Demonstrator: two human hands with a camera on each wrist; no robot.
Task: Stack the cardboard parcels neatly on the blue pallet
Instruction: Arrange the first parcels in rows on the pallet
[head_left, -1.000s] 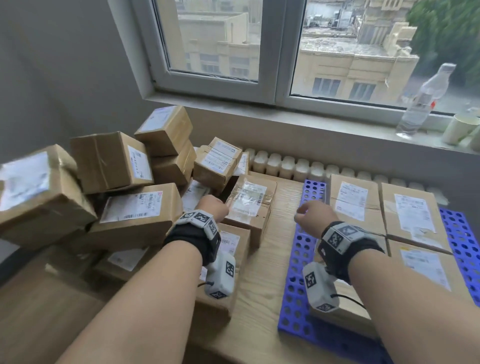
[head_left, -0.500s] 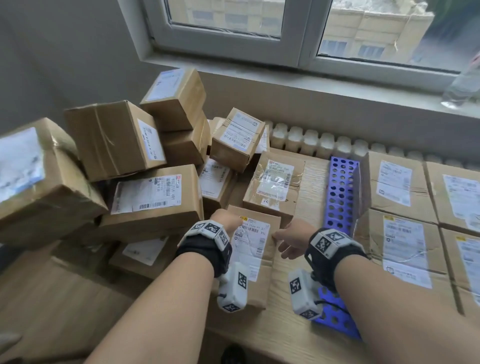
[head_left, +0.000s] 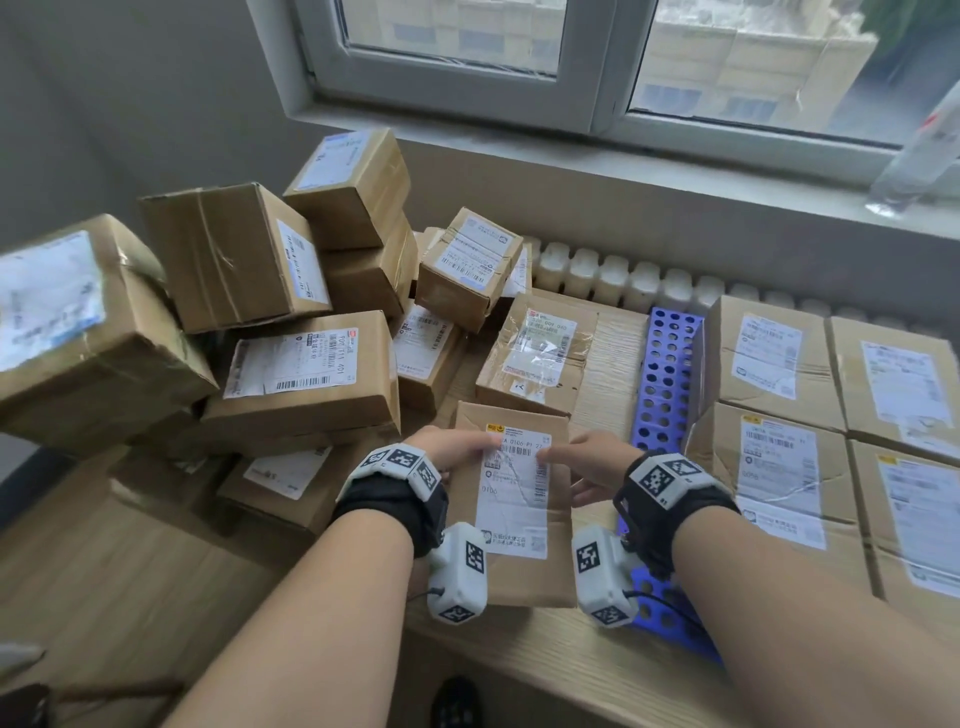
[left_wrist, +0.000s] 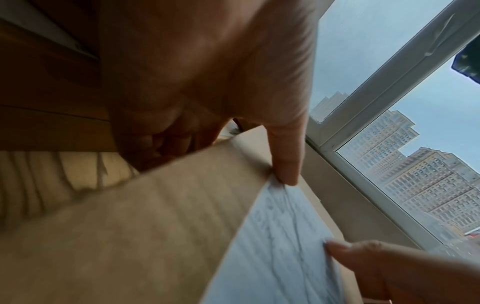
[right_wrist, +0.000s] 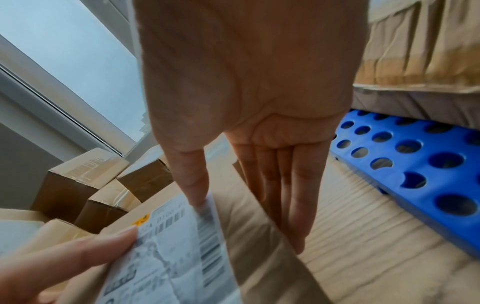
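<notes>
A flat cardboard parcel (head_left: 514, 566) with a long white label sits in front of me between my two hands. My left hand (head_left: 451, 448) grips its left edge, thumb (left_wrist: 285, 162) on top and fingers curled down the side. My right hand (head_left: 581, 467) holds the right edge, thumb (right_wrist: 193, 185) on the label and straight fingers (right_wrist: 298, 205) down the side face. The blue perforated pallet (head_left: 666, 374) lies to the right, also seen in the right wrist view (right_wrist: 420, 164). Several labelled parcels (head_left: 769, 358) lie flat on it in rows.
A loose heap of cardboard parcels (head_left: 306, 374) rises on the left, some tilted. The parcels and pallet rest on a wooden table (head_left: 613, 353), whose front edge is near me. A white radiator (head_left: 613, 273) runs behind it, and a plastic bottle (head_left: 919, 150) stands on the windowsill.
My right hand moved left off the pallet and my left hand came nearer; both now hold the labelled parcel. The view dipped down and to the left.
</notes>
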